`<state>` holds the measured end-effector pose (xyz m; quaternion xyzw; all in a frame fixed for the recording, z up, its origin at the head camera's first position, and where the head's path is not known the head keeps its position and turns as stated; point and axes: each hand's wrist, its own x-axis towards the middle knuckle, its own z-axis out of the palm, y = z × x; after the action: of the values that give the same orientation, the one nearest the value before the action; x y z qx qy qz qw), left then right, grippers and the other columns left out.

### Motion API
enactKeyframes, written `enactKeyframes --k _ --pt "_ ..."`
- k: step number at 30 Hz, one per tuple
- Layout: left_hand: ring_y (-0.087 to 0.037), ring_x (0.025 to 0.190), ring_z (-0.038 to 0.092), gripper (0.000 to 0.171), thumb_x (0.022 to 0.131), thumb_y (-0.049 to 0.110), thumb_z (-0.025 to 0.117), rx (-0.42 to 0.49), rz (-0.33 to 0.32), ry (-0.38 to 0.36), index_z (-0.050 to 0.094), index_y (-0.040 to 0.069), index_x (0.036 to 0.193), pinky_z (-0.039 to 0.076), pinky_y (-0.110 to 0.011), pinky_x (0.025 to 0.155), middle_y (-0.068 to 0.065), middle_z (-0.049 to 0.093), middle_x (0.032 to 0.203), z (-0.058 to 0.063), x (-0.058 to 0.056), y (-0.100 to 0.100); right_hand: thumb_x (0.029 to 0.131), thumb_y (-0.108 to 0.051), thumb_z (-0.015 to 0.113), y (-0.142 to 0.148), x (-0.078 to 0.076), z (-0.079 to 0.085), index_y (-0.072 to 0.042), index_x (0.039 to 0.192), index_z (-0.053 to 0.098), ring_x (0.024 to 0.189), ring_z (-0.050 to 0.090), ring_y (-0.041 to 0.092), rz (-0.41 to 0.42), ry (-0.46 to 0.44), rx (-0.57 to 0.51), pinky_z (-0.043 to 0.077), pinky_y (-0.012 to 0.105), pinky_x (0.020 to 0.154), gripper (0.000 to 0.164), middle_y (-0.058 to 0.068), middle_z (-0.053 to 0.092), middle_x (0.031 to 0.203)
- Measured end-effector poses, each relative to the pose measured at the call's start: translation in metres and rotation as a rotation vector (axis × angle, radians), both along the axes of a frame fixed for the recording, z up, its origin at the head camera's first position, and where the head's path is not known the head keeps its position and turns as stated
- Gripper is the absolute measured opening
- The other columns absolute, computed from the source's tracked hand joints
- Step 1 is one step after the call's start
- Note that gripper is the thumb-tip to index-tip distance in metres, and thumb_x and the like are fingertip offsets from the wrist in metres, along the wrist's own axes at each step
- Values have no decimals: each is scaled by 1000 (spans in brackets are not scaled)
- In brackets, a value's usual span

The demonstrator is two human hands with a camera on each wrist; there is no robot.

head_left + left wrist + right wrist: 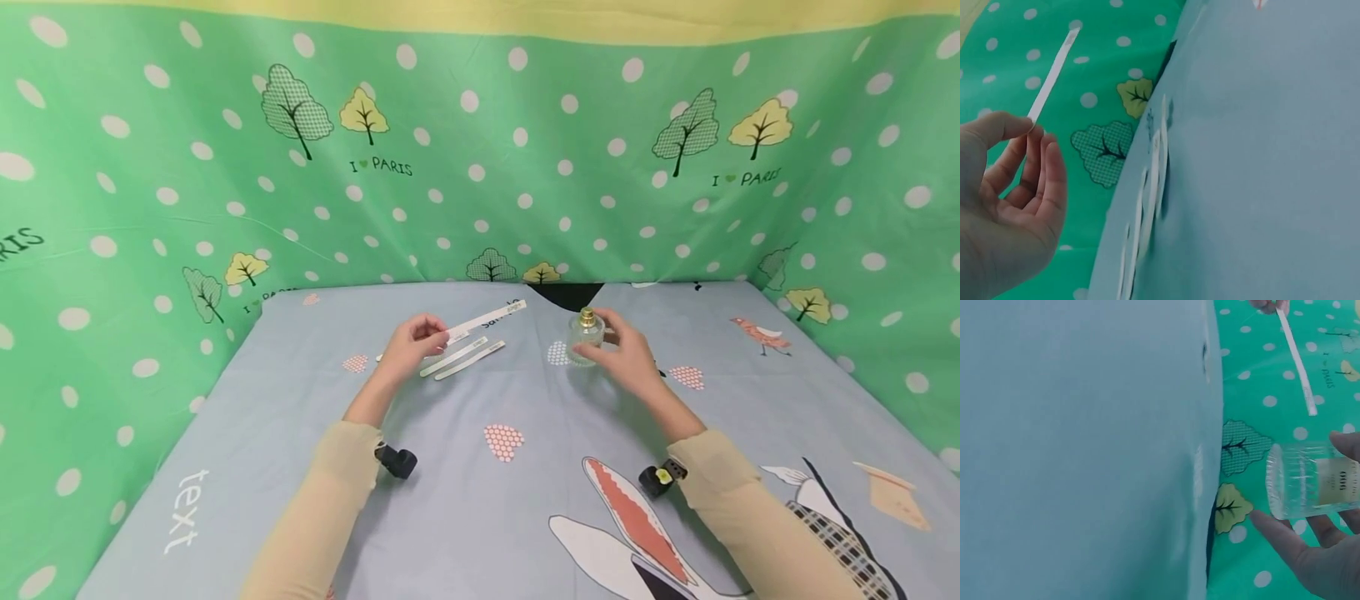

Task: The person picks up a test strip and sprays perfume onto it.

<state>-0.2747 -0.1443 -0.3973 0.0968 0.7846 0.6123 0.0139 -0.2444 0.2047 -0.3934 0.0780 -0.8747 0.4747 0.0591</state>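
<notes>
A narrow white perfume test strip (491, 316) is pinched between the thumb and forefinger of my left hand (411, 348). It points toward the right and up from the hand. My right hand (630, 360) holds a clear glass perfume bottle (583, 335) with a gold spray top (587, 317), its fingers and thumb around the sides. In the right wrist view the ribbed glass base and a pale label (1335, 481) show. Strip and bottle are apart. Below the left hand, several more white strips (1154, 169) lie side by side on the cloth.
A grey-blue printed cloth (450, 500) covers the table. Green dotted fabric (465, 142) hangs behind it and along both sides. A black patch (566, 295) lies at the far edge, near the bottle.
</notes>
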Motion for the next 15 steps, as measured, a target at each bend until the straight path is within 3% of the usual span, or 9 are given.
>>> enactKeyframes --k 7,11,15 --pt "-3 77 62 18 96 6 61 88 89 29 59 -8 108 57 -17 75 6 61 83 15 5 6 96 -20 66 -7 4 12 -21 157 30 116 60 39 26 82 -137 56 20 75 71 19 42 150" --pt "-3 76 63 18 96 6 62 123 117 35 59 -7 107 58 -18 73 6 61 82 21 7 7 96 -14 66 -11 9 20 -19 157 28 105 63 18 31 162 -190 57 16 71 72 22 49 139" --pt "-4 77 63 16 96 7 62 126 143 25 60 -4 106 59 -18 75 7 62 82 25 8 7 95 -5 65 -17 17 31 -10 156 25 94 60 -2 43 251 -223 56 12 67 73 27 53 125"
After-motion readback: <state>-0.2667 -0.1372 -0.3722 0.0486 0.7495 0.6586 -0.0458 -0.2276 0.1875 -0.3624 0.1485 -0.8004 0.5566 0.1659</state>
